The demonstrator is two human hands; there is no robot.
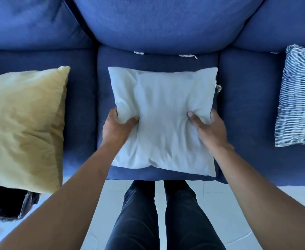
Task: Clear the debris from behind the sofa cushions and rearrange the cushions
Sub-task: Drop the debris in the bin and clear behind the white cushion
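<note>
A white cushion (163, 98) lies flat on the middle seat of the blue sofa (242, 105). My left hand (117, 126) grips its near left edge and my right hand (208, 128) grips its near right edge, thumbs pressed into the top. Scraps of pale debris (187, 56) poke out of the crease below the middle back cushion (166, 20), with a smaller bit of debris (138, 52) to the left. Another crumpled scrap (218, 88) shows by the white cushion's right edge.
A yellow cushion (23, 121) lies on the left seat, overhanging the front edge. A blue-and-white striped cushion (299, 98) rests on the right seat. A black bag (7, 204) sits on the pale tiled floor at the left. My legs stand against the sofa front.
</note>
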